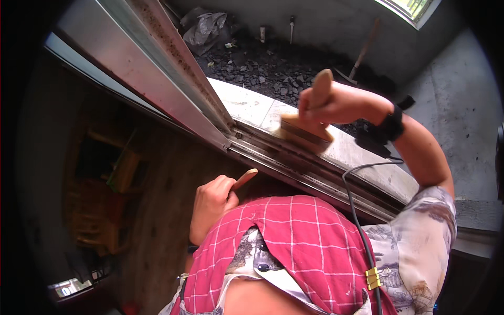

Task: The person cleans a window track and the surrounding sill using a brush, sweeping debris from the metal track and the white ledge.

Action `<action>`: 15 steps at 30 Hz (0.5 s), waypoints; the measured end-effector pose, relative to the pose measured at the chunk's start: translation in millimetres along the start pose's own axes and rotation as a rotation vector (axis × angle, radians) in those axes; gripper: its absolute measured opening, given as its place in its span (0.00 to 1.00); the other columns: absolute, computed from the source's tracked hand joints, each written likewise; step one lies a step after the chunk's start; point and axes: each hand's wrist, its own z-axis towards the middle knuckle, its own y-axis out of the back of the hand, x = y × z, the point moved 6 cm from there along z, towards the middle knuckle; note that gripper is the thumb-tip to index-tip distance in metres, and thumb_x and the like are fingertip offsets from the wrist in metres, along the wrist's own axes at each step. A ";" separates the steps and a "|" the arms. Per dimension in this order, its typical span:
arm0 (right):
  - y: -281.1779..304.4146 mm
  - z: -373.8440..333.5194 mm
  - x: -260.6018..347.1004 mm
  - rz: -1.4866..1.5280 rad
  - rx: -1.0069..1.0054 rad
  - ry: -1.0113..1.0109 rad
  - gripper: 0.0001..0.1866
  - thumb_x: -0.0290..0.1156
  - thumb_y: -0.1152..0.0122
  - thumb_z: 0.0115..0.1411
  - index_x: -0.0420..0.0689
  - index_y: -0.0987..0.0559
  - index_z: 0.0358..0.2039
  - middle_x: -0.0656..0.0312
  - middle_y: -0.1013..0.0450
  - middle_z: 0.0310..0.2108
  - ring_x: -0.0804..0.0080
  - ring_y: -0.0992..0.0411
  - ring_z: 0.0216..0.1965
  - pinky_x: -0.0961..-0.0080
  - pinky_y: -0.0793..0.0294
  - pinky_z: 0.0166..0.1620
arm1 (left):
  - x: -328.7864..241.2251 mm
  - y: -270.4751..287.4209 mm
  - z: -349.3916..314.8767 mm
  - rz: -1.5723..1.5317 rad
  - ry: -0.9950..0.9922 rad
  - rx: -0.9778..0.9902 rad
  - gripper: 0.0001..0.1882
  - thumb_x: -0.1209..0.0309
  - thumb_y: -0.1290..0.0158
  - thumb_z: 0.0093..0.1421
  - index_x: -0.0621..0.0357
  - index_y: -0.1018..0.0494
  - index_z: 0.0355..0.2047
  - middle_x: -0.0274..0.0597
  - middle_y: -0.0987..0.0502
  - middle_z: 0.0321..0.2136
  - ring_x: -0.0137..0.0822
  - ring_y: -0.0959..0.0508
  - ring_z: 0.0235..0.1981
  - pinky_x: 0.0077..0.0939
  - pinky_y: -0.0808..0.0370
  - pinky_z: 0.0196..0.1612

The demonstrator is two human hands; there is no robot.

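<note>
My right hand (344, 102) is wrapped round the wooden handle of a wide flat brush (306, 135). The brush head is slightly blurred and lies over the metal window track (262, 145) and the edge of the pale tiled sill (242, 103). Close to my chest, my left hand (211, 202) is closed on a light wooden handle (245, 178). Only the rounded end of that handle shows, so its kind cannot be told. A cable (347, 184) runs from near my right wrist down along my red checked apron (294, 220).
A metal window sash (142, 79) with a dirty edge rises at the left of the track. Beyond the sill lie dark rubble (252, 71), a grey plastic bag (206, 29) and a long-handled tool (363, 52) against the wall. Wooden furniture (97, 220) stands indoors at lower left.
</note>
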 end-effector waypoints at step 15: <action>5.7 -24.3 12.4 -0.012 -0.287 0.001 0.10 0.33 0.36 0.57 0.44 0.18 0.37 0.65 0.22 0.32 0.77 0.26 0.35 0.76 0.27 0.42 | -4.6 -33.1 47.7 -0.081 -0.351 0.336 0.08 0.81 0.45 0.46 0.62 0.29 0.28 0.49 0.29 0.24 0.51 0.24 0.26 0.42 0.27 0.29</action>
